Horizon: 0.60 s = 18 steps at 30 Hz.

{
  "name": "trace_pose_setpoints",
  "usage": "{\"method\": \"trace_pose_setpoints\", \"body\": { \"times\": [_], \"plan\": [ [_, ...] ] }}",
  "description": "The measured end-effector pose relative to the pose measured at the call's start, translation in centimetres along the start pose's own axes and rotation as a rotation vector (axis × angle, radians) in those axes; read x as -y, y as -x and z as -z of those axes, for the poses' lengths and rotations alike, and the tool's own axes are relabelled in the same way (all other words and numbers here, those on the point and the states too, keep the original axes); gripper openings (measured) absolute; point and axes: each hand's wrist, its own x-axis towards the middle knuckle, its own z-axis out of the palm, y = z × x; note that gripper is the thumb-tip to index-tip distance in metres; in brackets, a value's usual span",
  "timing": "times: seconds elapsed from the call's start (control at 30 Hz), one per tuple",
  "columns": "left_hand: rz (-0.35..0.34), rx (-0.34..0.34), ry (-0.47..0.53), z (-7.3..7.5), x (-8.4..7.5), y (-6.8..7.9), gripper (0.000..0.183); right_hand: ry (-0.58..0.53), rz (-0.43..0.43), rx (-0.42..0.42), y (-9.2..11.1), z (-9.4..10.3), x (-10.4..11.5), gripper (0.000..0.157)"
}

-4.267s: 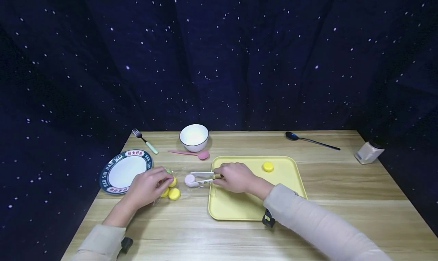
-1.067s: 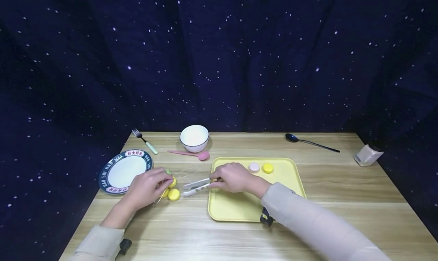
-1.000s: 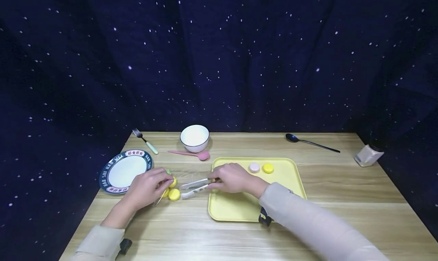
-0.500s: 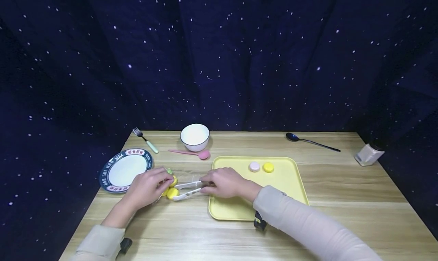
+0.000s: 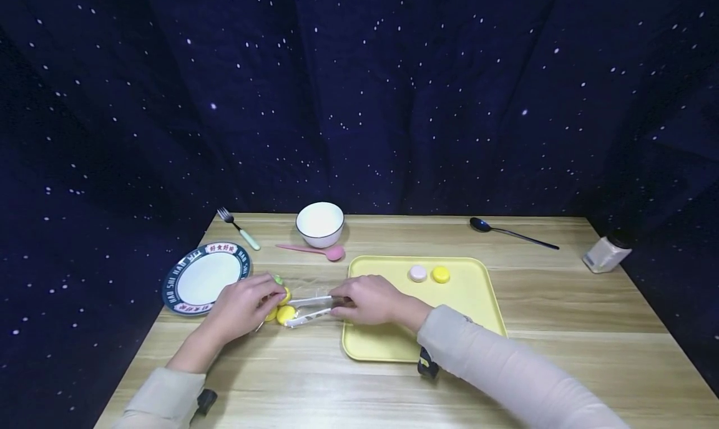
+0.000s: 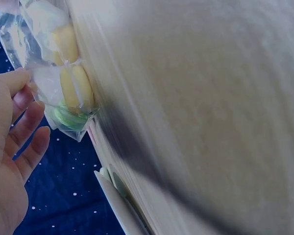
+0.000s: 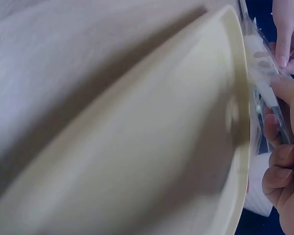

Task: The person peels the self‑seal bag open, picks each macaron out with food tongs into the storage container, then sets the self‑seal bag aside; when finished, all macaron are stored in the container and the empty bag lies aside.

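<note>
My left hand pinches the edge of a clear plastic bag. Inside the bag are several yellow macarons and a green macaron. My right hand grips a pair of white tongs over the left edge of the yellow tray. The tips of the tongs, spread apart, reach in at the bag's mouth beside the nearest yellow macaron; whether they touch it, I cannot tell. On the tray, a pale pink macaron lies beside another yellow macaron.
A blue-rimmed plate stands left of the bag, with a fork behind it. Further back are a white bowl and a pink spoon. A black spoon and a dark-lidded jar lie at the right.
The pale pink macaron, first between the tongs, is now on the tray. Over the last second the right hand has brought the spread tongs left into the bag. The left hand has stayed put.
</note>
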Motion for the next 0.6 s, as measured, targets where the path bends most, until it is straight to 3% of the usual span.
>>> {"method": "trace_pose_setpoints", "body": {
  "times": [0.27,0.47,0.6],
  "plan": [
    [0.006,0.007,0.004,-0.1,0.0,-0.2,0.010,0.035,-0.004,-0.006,0.2,0.6,0.5,0.024],
    [0.012,0.009,-0.002,-0.2,0.0,-0.2,0.009,0.057,-0.048,-0.013,1.0,1.1,-0.3,0.021],
    [0.008,0.004,-0.004,-0.1,0.0,-0.2,0.010,0.056,-0.062,-0.021,1.8,1.7,-1.2,0.033]
  ]
}}
